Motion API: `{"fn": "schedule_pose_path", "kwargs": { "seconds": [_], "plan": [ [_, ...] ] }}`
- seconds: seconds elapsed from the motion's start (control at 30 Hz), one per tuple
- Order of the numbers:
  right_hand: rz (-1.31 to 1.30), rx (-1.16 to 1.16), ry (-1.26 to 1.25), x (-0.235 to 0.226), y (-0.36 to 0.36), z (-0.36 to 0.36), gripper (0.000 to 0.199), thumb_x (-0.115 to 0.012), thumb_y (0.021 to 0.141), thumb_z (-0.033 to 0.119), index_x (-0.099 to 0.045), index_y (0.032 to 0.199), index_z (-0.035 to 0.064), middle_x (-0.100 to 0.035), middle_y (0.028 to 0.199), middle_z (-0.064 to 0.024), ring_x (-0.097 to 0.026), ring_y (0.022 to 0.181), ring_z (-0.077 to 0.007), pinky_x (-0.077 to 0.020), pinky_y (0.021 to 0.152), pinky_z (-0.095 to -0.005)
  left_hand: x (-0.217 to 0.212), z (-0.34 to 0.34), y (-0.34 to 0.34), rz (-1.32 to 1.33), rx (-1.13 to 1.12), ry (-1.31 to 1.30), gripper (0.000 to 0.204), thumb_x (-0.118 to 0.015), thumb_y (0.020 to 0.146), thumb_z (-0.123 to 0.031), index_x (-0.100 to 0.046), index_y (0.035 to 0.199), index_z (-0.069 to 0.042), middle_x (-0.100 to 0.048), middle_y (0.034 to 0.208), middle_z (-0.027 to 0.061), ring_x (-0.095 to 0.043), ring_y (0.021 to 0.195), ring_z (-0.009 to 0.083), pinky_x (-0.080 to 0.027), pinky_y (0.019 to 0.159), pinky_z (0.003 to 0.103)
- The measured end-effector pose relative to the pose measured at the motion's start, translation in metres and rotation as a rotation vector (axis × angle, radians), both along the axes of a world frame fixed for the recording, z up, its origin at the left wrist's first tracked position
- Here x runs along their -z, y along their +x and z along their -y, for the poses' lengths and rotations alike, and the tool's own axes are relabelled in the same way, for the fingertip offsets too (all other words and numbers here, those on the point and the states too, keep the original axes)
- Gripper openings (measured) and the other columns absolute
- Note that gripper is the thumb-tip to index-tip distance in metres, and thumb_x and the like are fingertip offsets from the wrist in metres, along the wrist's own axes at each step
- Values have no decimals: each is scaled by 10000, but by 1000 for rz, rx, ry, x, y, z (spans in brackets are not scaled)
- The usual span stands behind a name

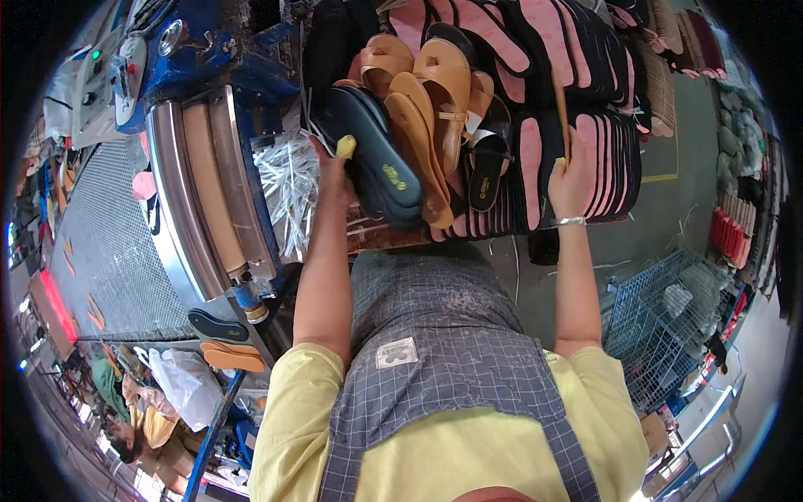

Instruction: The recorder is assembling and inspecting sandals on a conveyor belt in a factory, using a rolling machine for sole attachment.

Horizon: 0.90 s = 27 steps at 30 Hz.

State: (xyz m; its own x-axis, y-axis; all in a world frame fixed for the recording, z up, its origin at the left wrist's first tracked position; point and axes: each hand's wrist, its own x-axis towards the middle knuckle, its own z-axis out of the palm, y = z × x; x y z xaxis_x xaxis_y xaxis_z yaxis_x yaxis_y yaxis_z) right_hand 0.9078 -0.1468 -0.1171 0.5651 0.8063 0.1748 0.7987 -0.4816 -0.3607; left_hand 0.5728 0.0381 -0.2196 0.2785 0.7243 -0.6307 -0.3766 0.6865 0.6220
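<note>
My left hand [335,171] grips a stack of dark blue-black shoe soles [376,159], thumb on top of the stack. Tan sandals [431,109] lie piled against and above that stack. My right hand [570,180], with a metal bracelet at the wrist, rests on rows of pink-and-black insoles [577,159] standing on edge, its fingers closed around a thin tan piece [562,113] that sticks up from the row. Both forearms reach forward over my grey checked apron.
A roller machine with metal and tan cylinders [205,184] stands left, beside a grey mesh belt [104,243]. Clear plastic strips [288,180] lie near my left hand. A blue wire basket [661,322] sits on the right. More insoles [535,33] cover the bench beyond.
</note>
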Motion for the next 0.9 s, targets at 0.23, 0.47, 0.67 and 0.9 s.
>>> {"fn": "schedule_pose_path", "kwargs": {
  "seconds": [0.23, 0.47, 0.67, 0.9],
  "plan": [
    [214, 39, 8, 13, -29, -16, 510, -651, 809, 208, -483, 1251, 19, -535, 1202, -161, -494, 1103, -352, -347, 994, -461, 43, 10, -45, 333, 66, -50, 848, -703, 757, -506, -308, 1417, -149, -476, 1323, 107, -497, 1167, 297, -423, 979, 469],
    [-973, -273, 74, -29, -185, -54, 498, -684, 740, 112, -503, 1192, 9, -555, 1101, -161, -507, 1049, -333, -387, 955, -398, 57, 31, -61, 674, 24, -157, 789, -699, 716, -574, -489, 1299, -86, -573, 1236, 117, -563, 1099, 295, -452, 955, 477],
    [-546, -434, -21, 0, -217, -90, 672, -698, 700, 87, -424, 1310, 17, -466, 1231, -181, -439, 1118, -363, -376, 976, -418, 48, 34, -55, 710, -49, -119, 766, -687, 733, -572, -495, 1293, -85, -567, 1247, 118, -555, 1115, 288, -438, 975, 470],
    [-159, -453, 14, 24, -211, -95, 551, -577, 734, 5, -533, 1269, 127, -498, 1251, -111, -481, 1122, -312, -426, 928, -352, 1, 18, -26, 292, 7, 53, 777, -743, 762, -330, -332, 1385, -110, -470, 1330, 103, -500, 1166, 249, -441, 968, 401]
  ]
}}
